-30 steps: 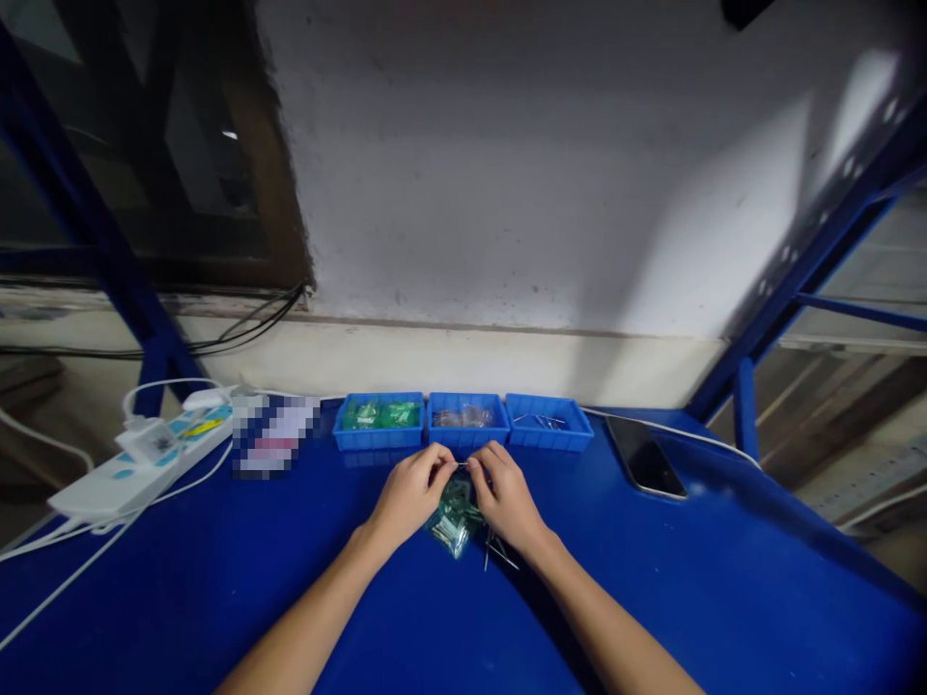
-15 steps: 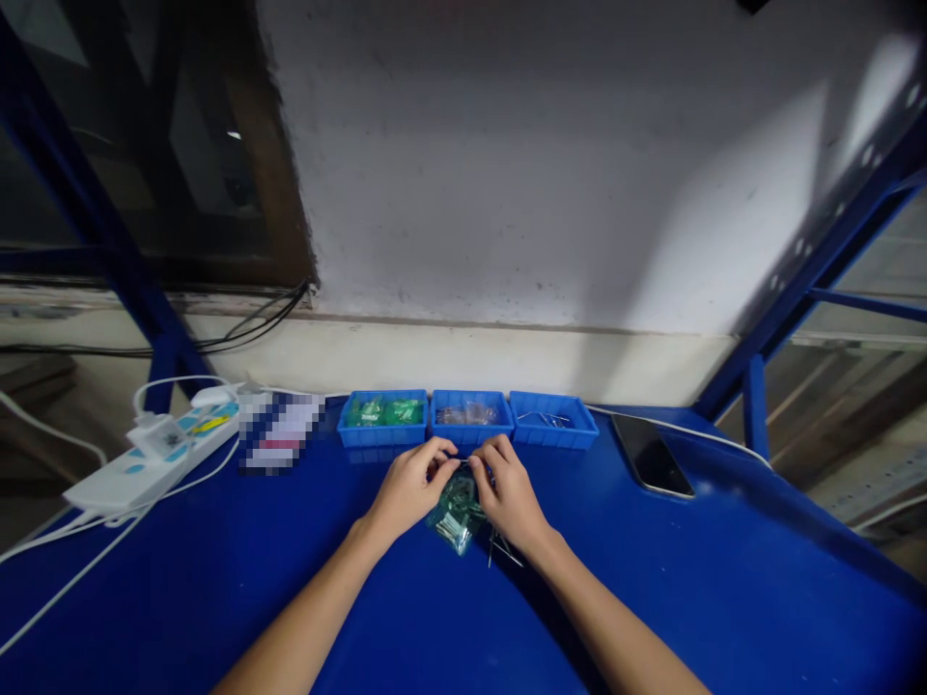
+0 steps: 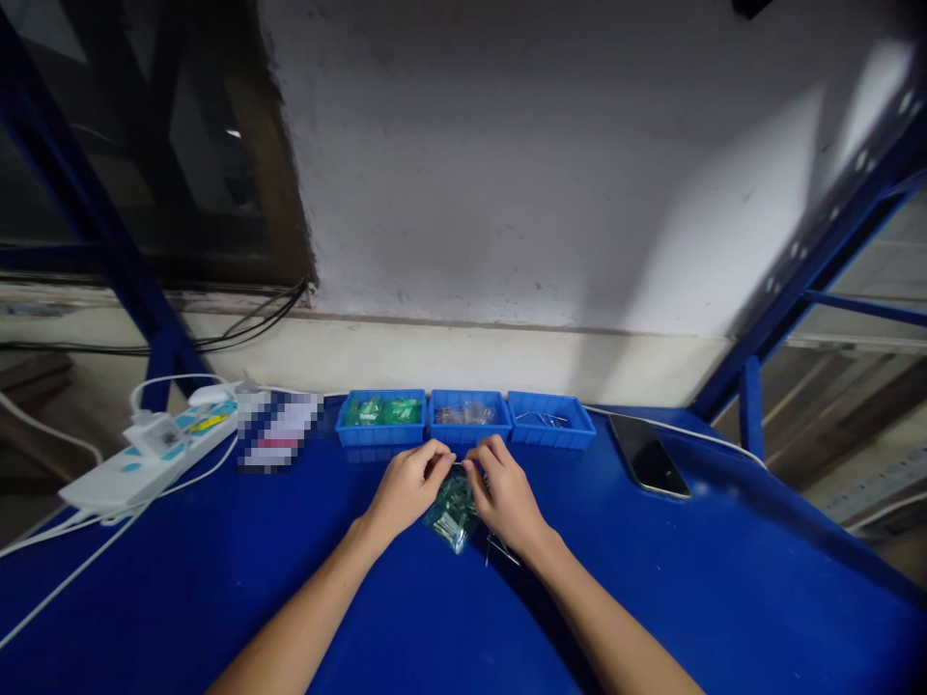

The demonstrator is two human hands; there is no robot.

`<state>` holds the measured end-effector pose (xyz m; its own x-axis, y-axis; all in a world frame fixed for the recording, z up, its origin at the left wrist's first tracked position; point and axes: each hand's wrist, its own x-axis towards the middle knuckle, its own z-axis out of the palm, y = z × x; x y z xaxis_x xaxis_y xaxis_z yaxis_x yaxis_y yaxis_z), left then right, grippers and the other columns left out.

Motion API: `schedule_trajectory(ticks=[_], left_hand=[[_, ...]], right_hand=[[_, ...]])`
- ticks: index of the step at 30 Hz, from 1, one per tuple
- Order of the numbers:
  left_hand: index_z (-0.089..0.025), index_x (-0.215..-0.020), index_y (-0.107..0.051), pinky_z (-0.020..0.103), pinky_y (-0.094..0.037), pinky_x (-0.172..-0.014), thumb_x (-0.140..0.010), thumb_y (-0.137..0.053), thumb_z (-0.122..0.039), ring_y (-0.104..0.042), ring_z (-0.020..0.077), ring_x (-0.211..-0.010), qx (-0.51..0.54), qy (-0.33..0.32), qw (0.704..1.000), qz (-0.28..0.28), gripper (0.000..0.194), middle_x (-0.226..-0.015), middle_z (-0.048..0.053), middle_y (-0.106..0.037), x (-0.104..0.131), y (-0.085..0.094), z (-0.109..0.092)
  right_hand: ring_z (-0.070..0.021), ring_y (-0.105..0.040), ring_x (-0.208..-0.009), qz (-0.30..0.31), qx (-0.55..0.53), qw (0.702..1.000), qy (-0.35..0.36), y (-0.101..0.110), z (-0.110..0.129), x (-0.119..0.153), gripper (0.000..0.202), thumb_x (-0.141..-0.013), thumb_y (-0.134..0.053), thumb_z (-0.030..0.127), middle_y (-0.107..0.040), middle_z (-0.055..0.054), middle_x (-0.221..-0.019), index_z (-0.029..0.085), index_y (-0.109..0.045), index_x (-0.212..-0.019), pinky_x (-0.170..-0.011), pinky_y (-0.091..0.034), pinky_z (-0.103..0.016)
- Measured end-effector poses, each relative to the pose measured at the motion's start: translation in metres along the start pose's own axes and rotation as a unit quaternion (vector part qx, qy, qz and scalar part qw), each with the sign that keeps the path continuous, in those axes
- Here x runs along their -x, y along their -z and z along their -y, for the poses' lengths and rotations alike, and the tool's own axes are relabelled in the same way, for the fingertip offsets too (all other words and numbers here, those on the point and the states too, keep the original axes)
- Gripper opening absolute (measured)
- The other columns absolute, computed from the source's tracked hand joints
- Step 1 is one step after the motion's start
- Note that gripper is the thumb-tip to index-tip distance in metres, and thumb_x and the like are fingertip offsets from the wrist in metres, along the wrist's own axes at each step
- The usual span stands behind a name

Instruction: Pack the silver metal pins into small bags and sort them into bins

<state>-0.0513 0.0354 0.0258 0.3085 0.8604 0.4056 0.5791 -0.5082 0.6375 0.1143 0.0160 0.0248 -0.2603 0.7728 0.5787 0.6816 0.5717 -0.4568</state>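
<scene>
My left hand (image 3: 410, 486) and my right hand (image 3: 505, 489) come together over the middle of the table. Both have thumb and fingers pinched, with a thin, pale, rod-like piece (image 3: 459, 464) spanning the small gap between them. Its exact kind is too small to make out. Just below the fingers is a green see-through plastic bag (image 3: 450, 526) with small pale pieces inside; my right hand hides part of it. Several thin metal rods (image 3: 502, 551) lie by the right wrist, partly covered.
Three blue bins stand along the wall: one with green bags (image 3: 380, 436), one with clear bags (image 3: 468, 433), one with thin metal rods (image 3: 551, 436). A phone (image 3: 650, 456) lies right on the blue table (image 3: 406, 618). A white power strip (image 3: 149, 461) with cables lies left.
The view has shifted very slightly. Both hands keep their pinch over the green bag, with only small finger movement.
</scene>
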Motion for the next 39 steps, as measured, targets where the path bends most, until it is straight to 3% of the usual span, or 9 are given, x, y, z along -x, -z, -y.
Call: schedule_trajectory(ticks=[10, 16, 18, 21, 24, 27, 29, 35, 39], left_hand=[[-0.020, -0.071, -0.048, 0.022, -0.033, -0.053, -0.093, -0.029, -0.032, -0.052, 0.0129, -0.052, -0.039, 0.032, 0.999, -0.007, 0.031, -0.058, 0.000, -0.055, -0.001, -0.004, 0.007], [-0.019, -0.070, -0.050, 0.022, -0.038, -0.057, -0.093, -0.027, -0.039, -0.054, 0.0128, -0.055, 0.033, 0.022, 0.999, -0.003, 0.039, -0.059, 0.000, -0.055, -0.003, 0.004, 0.004], [-0.019, -0.076, -0.053, 0.023, -0.039, -0.060, -0.094, -0.023, -0.039, -0.055, 0.0130, -0.057, 0.045, 0.040, 0.998, -0.015, 0.041, -0.058, -0.001, -0.054, -0.004, 0.010, 0.006], [-0.021, -0.085, -0.056, 0.024, -0.038, -0.057, -0.091, -0.032, -0.042, -0.056, 0.0149, -0.058, -0.034, 0.090, 0.995, -0.005, 0.033, -0.059, -0.002, -0.056, -0.005, 0.017, 0.015], [-0.022, -0.087, -0.059, 0.024, -0.036, -0.056, -0.082, -0.048, -0.044, -0.060, 0.0179, -0.066, -0.140, 0.120, 0.982, 0.042, 0.025, -0.075, 0.002, -0.062, -0.004, 0.018, 0.026], [-0.024, -0.089, -0.060, 0.025, -0.039, -0.060, -0.079, -0.054, -0.039, -0.062, 0.0204, -0.081, -0.186, 0.129, 0.971, 0.075, 0.019, -0.096, 0.005, -0.061, -0.001, 0.013, 0.034], [-0.025, -0.088, -0.061, 0.026, -0.039, -0.061, -0.081, -0.050, -0.032, -0.061, 0.0208, -0.082, -0.201, 0.141, 0.966, 0.083, 0.014, -0.099, 0.005, -0.059, -0.001, 0.011, 0.037], [-0.022, -0.079, -0.062, 0.027, -0.040, -0.065, -0.088, -0.039, -0.033, -0.061, 0.0207, -0.080, -0.188, 0.135, 0.970, 0.075, 0.027, -0.092, 0.006, -0.062, -0.006, 0.011, 0.040], [-0.019, -0.063, -0.057, 0.027, -0.039, -0.070, -0.091, -0.032, -0.038, -0.059, 0.0185, -0.073, -0.138, 0.080, 0.987, 0.031, 0.042, -0.072, 0.005, -0.060, -0.009, 0.010, 0.031]], right_hand=[[-0.0162, -0.053, -0.077, 0.015, 0.014, 0.999, 0.024, 0.005, 0.006, 0.000, 0.019, -0.092, -0.039, 0.027, -0.052, -0.006, -0.088, 0.019, -0.056, -0.090, -0.069, -0.045, -0.028], [-0.0167, -0.052, -0.076, 0.017, 0.017, 0.998, 0.050, 0.013, 0.011, 0.000, 0.020, -0.090, -0.039, 0.023, -0.053, -0.006, -0.082, 0.019, -0.057, -0.081, -0.068, -0.043, -0.029], [-0.0169, -0.052, -0.074, -0.017, 0.002, 0.997, 0.075, 0.020, 0.009, 0.001, 0.018, -0.089, -0.040, 0.022, -0.054, -0.006, -0.080, 0.019, -0.056, -0.081, -0.068, -0.043, -0.029], [-0.0179, -0.053, -0.073, -0.138, 0.030, 0.988, 0.063, 0.036, -0.005, -0.001, 0.016, -0.087, -0.042, 0.023, -0.056, -0.008, -0.079, 0.019, -0.056, -0.081, -0.069, -0.042, -0.031], [-0.0213, -0.054, -0.074, -0.244, 0.167, 0.949, -0.106, 0.056, -0.032, -0.006, 0.019, -0.086, -0.044, 0.031, -0.058, -0.009, -0.075, 0.018, -0.056, -0.077, -0.071, -0.039, -0.035], [-0.0242, -0.055, -0.070, -0.192, 0.259, 0.908, -0.269, 0.070, -0.057, -0.009, 0.025, -0.082, -0.048, 0.039, -0.061, -0.009, -0.068, 0.017, -0.058, -0.077, -0.067, -0.036, -0.036], [-0.0236, -0.056, -0.067, -0.163, 0.267, 0.902, -0.298, 0.071, -0.064, -0.010, 0.026, -0.082, -0.048, 0.040, -0.061, -0.008, -0.066, 0.017, -0.058, -0.076, -0.064, -0.035, -0.034], [-0.0193, -0.055, -0.071, -0.063, 0.151, 0.981, -0.109, 0.029, -0.034, -0.006, 0.019, -0.087, -0.045, 0.032, -0.061, -0.005, -0.072, 0.019, -0.056, -0.077, -0.065, -0.038, -0.029], [-0.0197, -0.054, -0.079, 0.024, 0.087, 0.996, -0.004, 0.000, -0.009, -0.002, 0.015, -0.086, -0.049, 0.028, -0.060, -0.006, -0.082, 0.020, -0.057, -0.095, -0.070, -0.041, -0.030]])
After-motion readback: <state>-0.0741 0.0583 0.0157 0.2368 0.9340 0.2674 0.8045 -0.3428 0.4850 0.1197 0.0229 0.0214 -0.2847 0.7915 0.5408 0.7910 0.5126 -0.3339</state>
